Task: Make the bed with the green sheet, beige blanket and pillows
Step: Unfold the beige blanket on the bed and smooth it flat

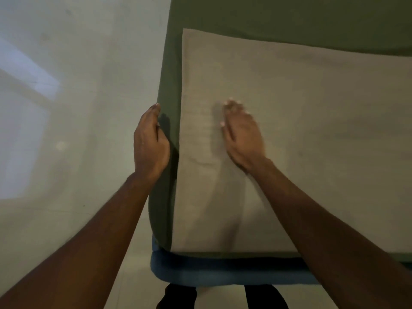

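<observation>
While my left hand [151, 141] grips the green sheet [172, 85] at the bed's [200, 273] left edge to tauten it, my right hand [242, 139], fingers [233, 105] straight, flattens the beige blanket [301, 152].

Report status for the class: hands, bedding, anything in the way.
Left hand grips green sheet edge. Right hand flat on beige blanket. No pillows in view; nothing blocking.

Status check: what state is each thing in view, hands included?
green sheet: spread on the bed, exposed beside and beyond the blanket.
beige blanket: laid flat on the sheet, lightly creased.
left hand: at the sheet's side edge; grip hidden.
right hand: flat on the blanket, fingers straight.
blue base: uncovered at the near end.
</observation>
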